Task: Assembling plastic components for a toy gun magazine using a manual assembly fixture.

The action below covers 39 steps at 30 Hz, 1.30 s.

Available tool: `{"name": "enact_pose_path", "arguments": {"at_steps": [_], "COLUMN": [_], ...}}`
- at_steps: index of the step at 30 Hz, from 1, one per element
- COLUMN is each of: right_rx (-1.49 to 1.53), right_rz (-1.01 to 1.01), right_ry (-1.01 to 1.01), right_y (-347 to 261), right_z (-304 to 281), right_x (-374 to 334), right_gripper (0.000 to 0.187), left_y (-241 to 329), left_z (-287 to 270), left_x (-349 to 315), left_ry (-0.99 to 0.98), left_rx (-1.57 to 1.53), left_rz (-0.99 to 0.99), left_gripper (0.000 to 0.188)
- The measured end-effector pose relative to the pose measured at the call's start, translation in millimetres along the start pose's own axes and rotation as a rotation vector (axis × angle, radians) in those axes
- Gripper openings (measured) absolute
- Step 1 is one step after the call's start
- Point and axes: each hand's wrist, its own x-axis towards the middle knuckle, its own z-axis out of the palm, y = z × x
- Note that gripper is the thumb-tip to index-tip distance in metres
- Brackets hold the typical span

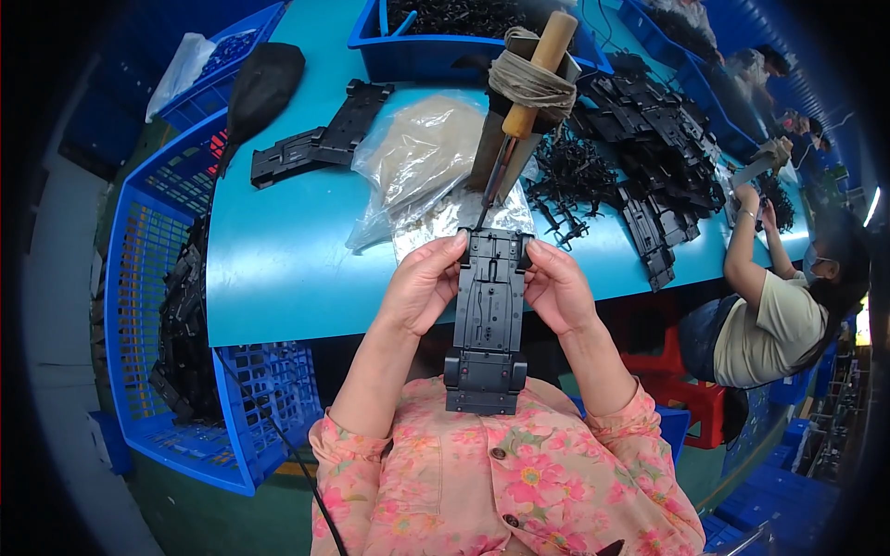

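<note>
Between my two hands I hold a long black plastic chassis-like part (489, 310), its far end against the tip of a soldering iron. My left hand (425, 284) pinches the far left corner with thumb and fingers. On the opposite corner, my right hand (561, 287) grips the same part. The soldering iron (528, 88), with a wooden handle, points down and is tied with cloth strips to an upright stand (491, 153). Under its tip lies a silvery sheet (464, 215). Beside that rests a clear plastic bag (422, 153) of beige material.
A blue crate (139, 352) with black parts stands left of the turquoise table (269, 296). Black chassis parts (654, 157) and small black pieces (570, 176) are heaped on the right. A blue bin (422, 60) stands at the back. A co-worker (774, 320) sits at right near a red stool (681, 403).
</note>
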Motion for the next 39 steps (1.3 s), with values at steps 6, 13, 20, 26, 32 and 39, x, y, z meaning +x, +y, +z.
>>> {"name": "enact_pose_path", "arguments": {"at_steps": [6,13,20,26,32,39], "right_rx": [0.010,0.009,0.013,0.011,0.013,0.016], "right_rz": [0.000,0.014,0.011,0.013,0.005,0.006], "right_ry": [-0.025,0.014,0.004,0.004,0.011,0.002], "right_y": [0,-3,2,2,3,2], "right_z": [0,6,-2,-2,-2,0], "right_x": [0,-1,3,3,3,2], "right_gripper": [0.022,0.018,0.021,0.022,0.022,0.022], "left_y": [2,3,3,3,4,4], "left_z": [2,1,2,1,2,2], "left_x": [-1,0,0,0,1,1], "left_ry": [-0.005,-0.015,-0.010,-0.009,-0.006,-0.014], "left_rx": [0.009,0.020,0.014,0.031,0.041,0.040], "left_rz": [0.001,0.009,0.012,0.008,0.005,0.013], "left_gripper": [0.020,0.020,0.020,0.020,0.020,0.020]}}
